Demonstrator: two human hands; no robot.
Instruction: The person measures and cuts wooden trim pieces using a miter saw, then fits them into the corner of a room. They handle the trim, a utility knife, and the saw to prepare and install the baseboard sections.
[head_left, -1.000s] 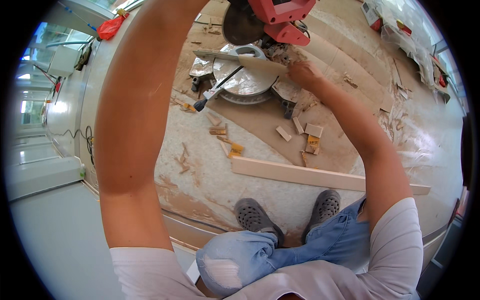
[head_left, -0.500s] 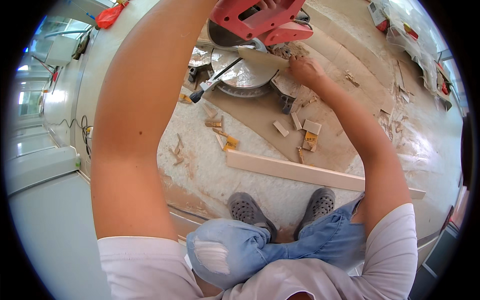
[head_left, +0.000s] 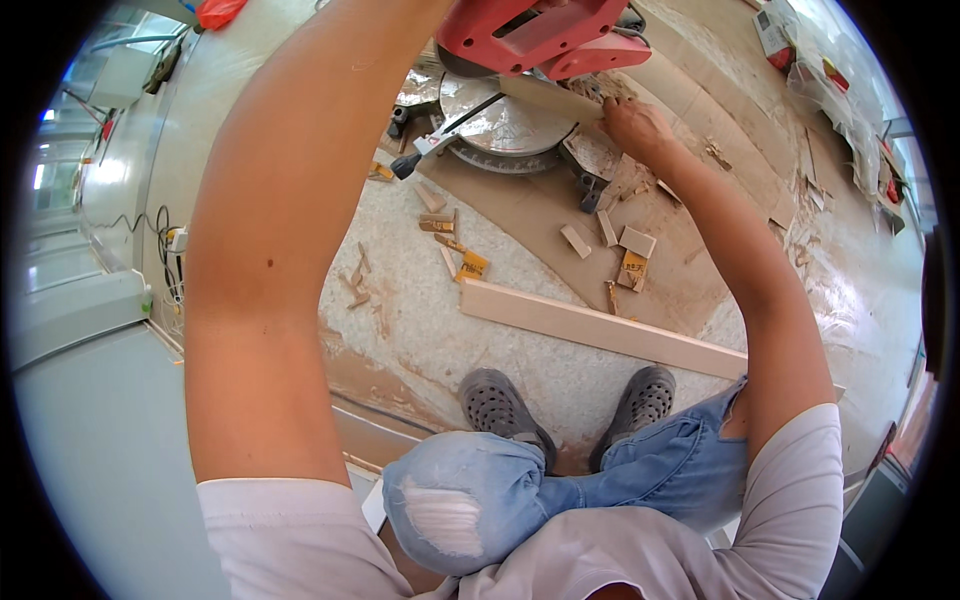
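Observation:
A red-bodied miter saw (head_left: 540, 38) stands at the far middle, its head low above a round silver turntable (head_left: 505, 118). Only a bit of my left hand (head_left: 549, 4) shows, its fingers closed around the saw's handle at the top edge; the rest is out of view. My right hand (head_left: 638, 128) pinches the right end of a pale wood strip (head_left: 553, 98) lying across the saw's base. The strip's left end reaches under the saw head, and the blade's contact with it is hidden.
A long pale board (head_left: 600, 327) lies on the floor before my shoes (head_left: 505, 412). Several offcuts (head_left: 637, 242) and wood chips are scattered over a brown cardboard sheet (head_left: 690, 270). Clear plastic wrapping (head_left: 835, 110) lies far right; a cable (head_left: 165, 240) runs at left.
The saw head has come down closer to the turntable and the wood strip. My right hand stays on the strip's end. The whole view has shifted slightly.

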